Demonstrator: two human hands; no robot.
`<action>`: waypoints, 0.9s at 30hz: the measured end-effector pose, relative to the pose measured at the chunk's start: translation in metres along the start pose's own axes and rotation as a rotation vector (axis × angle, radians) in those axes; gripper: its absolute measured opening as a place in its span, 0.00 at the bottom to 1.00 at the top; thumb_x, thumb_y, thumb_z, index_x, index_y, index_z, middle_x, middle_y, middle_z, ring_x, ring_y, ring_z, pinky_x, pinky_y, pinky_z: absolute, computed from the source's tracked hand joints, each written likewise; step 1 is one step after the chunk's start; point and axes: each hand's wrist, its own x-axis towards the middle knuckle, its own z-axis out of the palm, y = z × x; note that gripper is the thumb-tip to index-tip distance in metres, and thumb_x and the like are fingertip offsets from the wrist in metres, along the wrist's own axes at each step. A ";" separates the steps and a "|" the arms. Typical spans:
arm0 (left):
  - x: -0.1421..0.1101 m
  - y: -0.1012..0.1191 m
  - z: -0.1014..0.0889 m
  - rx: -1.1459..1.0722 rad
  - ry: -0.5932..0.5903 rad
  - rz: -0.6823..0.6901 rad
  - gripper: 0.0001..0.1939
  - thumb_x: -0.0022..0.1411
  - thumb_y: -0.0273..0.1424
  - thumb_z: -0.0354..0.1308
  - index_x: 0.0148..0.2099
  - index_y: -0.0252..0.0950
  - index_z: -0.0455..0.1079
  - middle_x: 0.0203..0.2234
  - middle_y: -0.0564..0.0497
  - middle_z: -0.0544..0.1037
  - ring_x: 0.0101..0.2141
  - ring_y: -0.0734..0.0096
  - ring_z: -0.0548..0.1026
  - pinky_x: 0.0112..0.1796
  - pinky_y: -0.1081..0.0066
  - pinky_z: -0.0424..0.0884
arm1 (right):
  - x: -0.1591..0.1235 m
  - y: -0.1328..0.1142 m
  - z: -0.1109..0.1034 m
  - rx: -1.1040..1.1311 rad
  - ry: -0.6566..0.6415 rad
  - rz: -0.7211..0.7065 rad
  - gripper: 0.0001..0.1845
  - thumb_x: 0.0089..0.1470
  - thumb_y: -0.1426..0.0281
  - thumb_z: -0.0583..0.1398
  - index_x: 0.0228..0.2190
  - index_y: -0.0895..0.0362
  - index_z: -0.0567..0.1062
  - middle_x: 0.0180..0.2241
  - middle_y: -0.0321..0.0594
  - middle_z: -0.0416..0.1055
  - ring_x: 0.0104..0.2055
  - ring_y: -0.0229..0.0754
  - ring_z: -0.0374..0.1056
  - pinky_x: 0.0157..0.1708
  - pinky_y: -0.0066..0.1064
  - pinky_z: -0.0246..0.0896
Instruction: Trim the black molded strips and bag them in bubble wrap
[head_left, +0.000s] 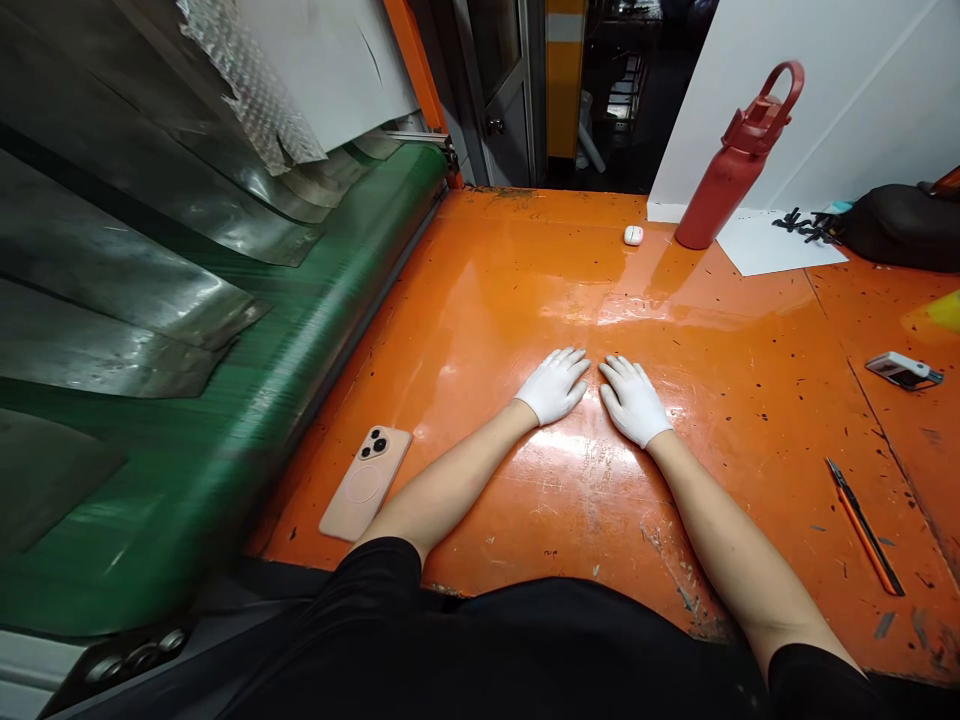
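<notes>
My left hand [555,384] and my right hand [634,399] both wear white gloves and lie flat, palms down, side by side on the orange table [525,280]. Their fingers are stretched out and hold nothing. A pink phone [366,482] lies face down beside my left forearm. A green conveyor belt [247,380] runs along the table's left edge with grey metal sheets [127,300] on it.
A red bottle [739,160] stands at the back, with a small white earbud case [634,235] beside it, a white paper sheet [776,243] and a black bag [900,225]. An orange utility knife [866,525] and a small white device [900,369] lie at the right.
</notes>
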 end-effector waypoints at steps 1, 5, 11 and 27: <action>0.000 0.000 0.000 -0.003 0.001 0.002 0.28 0.78 0.38 0.46 0.72 0.31 0.65 0.73 0.42 0.63 0.73 0.53 0.58 0.74 0.55 0.52 | 0.000 0.000 0.000 0.002 0.000 -0.001 0.31 0.72 0.62 0.47 0.67 0.62 0.69 0.72 0.51 0.60 0.76 0.57 0.52 0.76 0.57 0.44; 0.000 0.000 0.000 -0.011 -0.003 -0.001 0.28 0.78 0.38 0.46 0.72 0.30 0.65 0.73 0.41 0.63 0.73 0.52 0.58 0.74 0.55 0.52 | 0.000 0.000 -0.001 0.008 0.001 -0.001 0.31 0.72 0.62 0.47 0.67 0.62 0.69 0.72 0.52 0.60 0.76 0.57 0.52 0.76 0.58 0.44; 0.000 0.000 0.000 -0.009 -0.001 -0.002 0.28 0.78 0.38 0.45 0.71 0.31 0.66 0.73 0.42 0.63 0.73 0.54 0.58 0.73 0.54 0.53 | 0.000 0.000 -0.001 0.008 0.003 -0.003 0.31 0.72 0.62 0.47 0.67 0.62 0.69 0.72 0.51 0.60 0.76 0.58 0.52 0.76 0.57 0.45; 0.000 0.001 -0.002 -0.010 -0.008 -0.008 0.28 0.78 0.39 0.45 0.71 0.31 0.66 0.73 0.42 0.63 0.73 0.53 0.58 0.74 0.54 0.53 | 0.000 -0.001 -0.003 0.014 -0.004 0.003 0.31 0.72 0.63 0.46 0.67 0.62 0.69 0.72 0.50 0.59 0.76 0.57 0.52 0.76 0.56 0.44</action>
